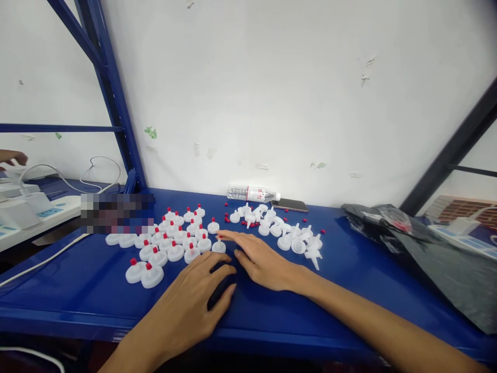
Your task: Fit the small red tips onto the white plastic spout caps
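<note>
My left hand (194, 295) lies flat on the blue shelf (77, 290) with its fingers stretched out, holding nothing. My right hand (264, 261) also rests flat and open, its index fingertip touching a white cap with a red tip (218, 246). Left of both hands stand several white caps fitted with red tips (171, 241). Beyond my right hand lies a loose pile of white caps without tips (283, 230), with small red tips (252, 224) scattered among them.
A plastic water bottle (252, 194) lies on its side by the wall, a phone (290, 205) beside it. A black plastic bag (427, 254) covers the shelf's right end. Another person's hand (11, 157) shows at far left near white power strips (34, 207).
</note>
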Motion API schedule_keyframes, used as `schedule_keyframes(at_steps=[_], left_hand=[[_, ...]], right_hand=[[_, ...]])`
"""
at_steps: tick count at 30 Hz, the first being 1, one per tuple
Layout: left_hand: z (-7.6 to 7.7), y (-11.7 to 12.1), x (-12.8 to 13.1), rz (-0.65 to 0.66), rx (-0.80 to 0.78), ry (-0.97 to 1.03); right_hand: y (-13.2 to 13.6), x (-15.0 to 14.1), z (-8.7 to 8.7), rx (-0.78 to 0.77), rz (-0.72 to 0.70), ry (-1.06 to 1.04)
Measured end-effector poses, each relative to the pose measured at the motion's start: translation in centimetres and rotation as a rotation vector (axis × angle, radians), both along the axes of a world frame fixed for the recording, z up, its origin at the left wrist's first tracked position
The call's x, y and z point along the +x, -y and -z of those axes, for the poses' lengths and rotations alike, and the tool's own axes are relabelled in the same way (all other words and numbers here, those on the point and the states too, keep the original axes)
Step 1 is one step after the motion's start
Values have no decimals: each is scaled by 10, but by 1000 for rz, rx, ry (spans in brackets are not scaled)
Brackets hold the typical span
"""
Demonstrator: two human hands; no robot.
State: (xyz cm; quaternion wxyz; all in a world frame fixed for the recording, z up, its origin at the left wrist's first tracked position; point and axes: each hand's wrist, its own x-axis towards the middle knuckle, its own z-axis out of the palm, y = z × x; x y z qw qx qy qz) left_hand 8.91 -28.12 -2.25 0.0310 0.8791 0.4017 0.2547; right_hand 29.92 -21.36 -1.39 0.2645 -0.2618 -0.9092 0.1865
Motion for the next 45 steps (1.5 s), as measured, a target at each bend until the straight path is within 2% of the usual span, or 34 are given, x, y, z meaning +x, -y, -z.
schedule_keyframes(at_steps=[9, 14, 19, 26, 35, 37, 39, 41, 43, 45], left_hand=[[2, 0, -1, 1, -18, 9], [3, -1, -1, 4, -10, 5], [4, -1, -1, 0, -1, 15], [5, -1, -1, 1, -2, 23], [4, -1, -1, 10, -2, 20], [4, -1, -1, 10, -3, 22], [3, -1, 0, 10, -1, 23], [3, -1, 0, 6, 3, 26], [2, 0, 0, 7, 8, 31], [2, 0, 0, 11, 9, 34]], right_hand=[[-1, 0, 1, 144, -11, 84], [-2, -1, 3, 169, -43, 108], [-1, -4, 1, 63, -43, 65], [-4, -5, -2, -109, -77, -138], [-2, -8, -5, -236, -30, -183], [-1, -7, -6, -198, -17, -198], [-3, -4, -7, -83, 33, -203], [-10, 0, -10, 115, 126, -141], [-24, 4, -15, 335, 233, 8], [-45, 5, -19, 488, 302, 173]])
